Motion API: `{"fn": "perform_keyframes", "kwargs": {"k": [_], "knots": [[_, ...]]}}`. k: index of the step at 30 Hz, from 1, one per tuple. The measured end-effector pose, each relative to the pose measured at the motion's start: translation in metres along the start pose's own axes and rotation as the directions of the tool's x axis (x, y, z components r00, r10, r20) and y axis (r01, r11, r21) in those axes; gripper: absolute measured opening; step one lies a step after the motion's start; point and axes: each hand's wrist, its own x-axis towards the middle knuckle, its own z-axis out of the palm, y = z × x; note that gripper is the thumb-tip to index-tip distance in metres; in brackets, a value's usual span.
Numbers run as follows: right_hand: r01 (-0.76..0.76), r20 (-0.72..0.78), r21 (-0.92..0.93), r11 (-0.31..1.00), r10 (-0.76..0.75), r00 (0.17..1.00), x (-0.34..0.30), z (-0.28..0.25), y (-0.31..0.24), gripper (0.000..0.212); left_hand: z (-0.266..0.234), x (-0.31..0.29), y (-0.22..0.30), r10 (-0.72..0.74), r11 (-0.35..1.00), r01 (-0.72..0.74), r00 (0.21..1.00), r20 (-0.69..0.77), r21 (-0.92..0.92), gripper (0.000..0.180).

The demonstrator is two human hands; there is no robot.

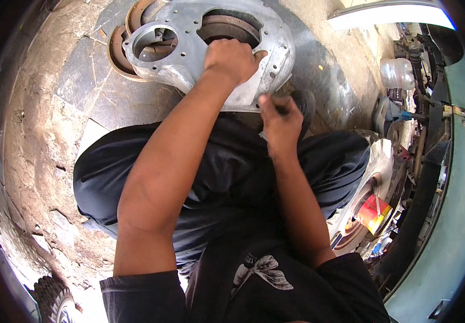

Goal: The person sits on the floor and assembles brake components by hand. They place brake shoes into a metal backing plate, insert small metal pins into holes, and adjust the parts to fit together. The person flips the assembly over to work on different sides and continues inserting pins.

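Observation:
A grey cast-metal housing (189, 54), pierced by bolt holes and large openings, lies on the dark stone slab in front of me. My left hand (233, 62) is closed over the edge of its far opening; the fingertips are hidden inside, and the thumb points right. Through that opening a rusty curved part (227, 29) shows. My right hand (282, 119) is close to the housing's near right edge, with its fingers curled in and darkened. A small greyish bit (263, 134) shows beside its palm; what the fingers hold is hidden.
Rusty curved pieces (118, 54) stick out beside the housing's left end. To the right are a clear plastic bottle (396, 74), a red and yellow container (373, 213), a wheel (351, 231) and a teal panel (464, 172). A knobbly tyre (52, 296) stands at lower left.

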Motion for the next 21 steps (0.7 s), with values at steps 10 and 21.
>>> {"fn": "perform_keyframes", "kwargs": {"k": [10, 21], "knots": [[0.204, -0.079, -0.226, 0.953, -0.227, 0.971, 0.034, 0.011, 0.004, 0.030, 0.001, -0.002, 0.001, 0.020, 1.000, -0.019, 0.999, -0.032, 0.023, 0.066], [0.162, -0.108, -0.027, 0.986, -0.164, 0.981, -0.001, 0.011, 0.013, 0.031, 0.011, -0.006, -0.010, 0.008, 0.996, -0.018, 0.993, -0.118, -0.086, 0.052]]}}
